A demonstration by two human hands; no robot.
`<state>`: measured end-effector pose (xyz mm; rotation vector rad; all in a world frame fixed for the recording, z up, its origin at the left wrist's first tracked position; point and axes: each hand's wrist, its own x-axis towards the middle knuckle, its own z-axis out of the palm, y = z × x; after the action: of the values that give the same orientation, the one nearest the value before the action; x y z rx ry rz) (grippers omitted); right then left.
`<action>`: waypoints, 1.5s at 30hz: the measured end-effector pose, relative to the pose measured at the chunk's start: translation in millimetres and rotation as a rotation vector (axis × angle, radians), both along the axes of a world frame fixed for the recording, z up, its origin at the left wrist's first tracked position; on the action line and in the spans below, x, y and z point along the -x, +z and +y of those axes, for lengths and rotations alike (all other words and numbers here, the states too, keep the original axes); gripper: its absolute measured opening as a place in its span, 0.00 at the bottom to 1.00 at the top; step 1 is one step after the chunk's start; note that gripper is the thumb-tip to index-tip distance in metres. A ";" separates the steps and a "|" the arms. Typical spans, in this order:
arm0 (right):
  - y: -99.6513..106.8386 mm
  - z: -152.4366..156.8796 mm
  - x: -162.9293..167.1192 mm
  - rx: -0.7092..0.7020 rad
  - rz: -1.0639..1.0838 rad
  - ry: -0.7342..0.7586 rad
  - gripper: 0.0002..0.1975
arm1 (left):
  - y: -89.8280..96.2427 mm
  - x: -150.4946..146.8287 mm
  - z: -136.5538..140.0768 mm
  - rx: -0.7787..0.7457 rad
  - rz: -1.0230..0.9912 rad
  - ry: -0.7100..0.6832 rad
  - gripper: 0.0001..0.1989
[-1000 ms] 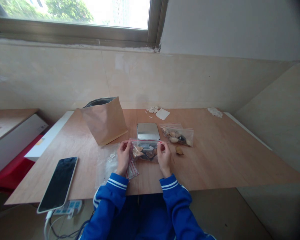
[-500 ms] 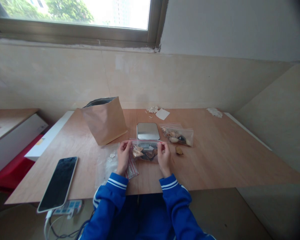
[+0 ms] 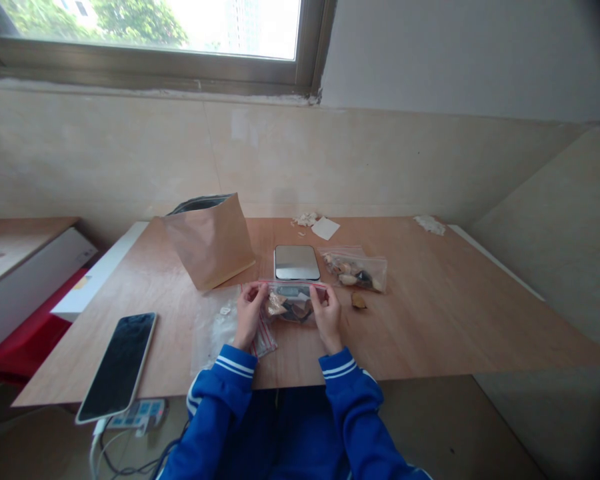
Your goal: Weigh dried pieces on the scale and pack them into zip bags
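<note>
Between my hands is a clear zip bag (image 3: pixel 293 308) with a red seal line, holding brown and dark dried pieces. My left hand (image 3: pixel 251 312) pinches its top left corner, and my right hand (image 3: pixel 327 313) pinches the top edge at the right. Just beyond the bag lies a small silver-topped scale (image 3: pixel 297 262). A second filled zip bag (image 3: pixel 357 272) rests to the right of the scale, with a loose brown dried piece (image 3: pixel 359 301) in front of it. Under and beside my left hand is a pile of clear plastic bags (image 3: pixel 215 327) with red seal strips.
A brown paper pouch (image 3: pixel 210 243) stands with its top open at the back left. A phone (image 3: pixel 117 367) with a cable lies over the front left table edge, above a power strip (image 3: pixel 137 413). White scraps (image 3: pixel 307 219) and a paper square (image 3: pixel 325 228) lie near the wall.
My fingers have shifted slightly inward along the bag's top edge, the right thumb most plainly. The bag stays in about the same place.
</note>
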<state>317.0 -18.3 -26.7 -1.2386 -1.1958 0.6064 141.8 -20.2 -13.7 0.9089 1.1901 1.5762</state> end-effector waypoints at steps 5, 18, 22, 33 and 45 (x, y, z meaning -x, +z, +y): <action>-1.1 1.4 -0.8 0.007 0.011 -0.011 0.14 | -0.5 0.1 -0.1 0.007 0.028 0.005 0.16; -4.4 3.9 -1.0 0.026 0.088 -0.016 0.15 | -9.3 2.3 1.5 -0.012 0.048 -0.020 0.17; 1.1 1.2 1.9 0.080 0.166 0.038 0.17 | -8.2 1.3 0.6 -0.018 0.041 -0.034 0.16; 2.6 0.8 3.7 0.109 0.208 0.109 0.15 | -2.8 -0.8 -2.9 -0.002 0.041 -0.097 0.16; -1.3 2.8 2.3 0.093 0.237 0.090 0.14 | -8.7 0.7 -1.0 0.010 0.067 -0.094 0.15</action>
<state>314.7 -15.5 -28.0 -1.1579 -1.0377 0.8596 141.1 -21.2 -22.4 1.0033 1.1833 1.4735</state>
